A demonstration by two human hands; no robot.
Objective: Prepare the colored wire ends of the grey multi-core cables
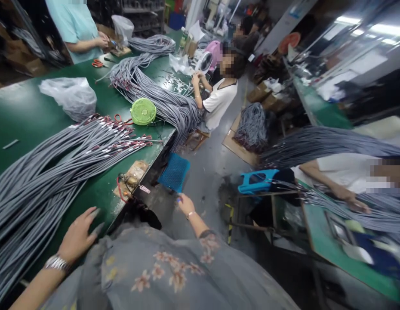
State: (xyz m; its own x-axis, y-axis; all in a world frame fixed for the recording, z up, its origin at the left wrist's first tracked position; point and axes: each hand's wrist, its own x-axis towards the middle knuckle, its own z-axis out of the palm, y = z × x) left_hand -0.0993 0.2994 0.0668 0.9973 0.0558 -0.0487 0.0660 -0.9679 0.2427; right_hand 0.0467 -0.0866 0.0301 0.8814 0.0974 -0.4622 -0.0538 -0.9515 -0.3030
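Observation:
My left hand [78,236] is open, its fingers spread low over the green table near its front edge. Grey covers sit on some of its fingertips, and a metal watch is on the wrist. Beside it lies a large bundle of grey cables [63,161] with red and white ends; the hand does not grip them. Past the table edge, my right hand [187,206] has its fingers closed at the near end of a blue mesh panel [176,172]. A bit of blue shows at the fingertips. I cannot tell exactly what the panel belongs to.
On the green table [22,107] are a clear plastic bag [74,97], a green fan [143,112], orange scissors [97,63] and a small wooden fixture [132,178]. Co-workers sit or stand around. A blue stool [256,181] and coiled cables [252,127] occupy the floor to the right.

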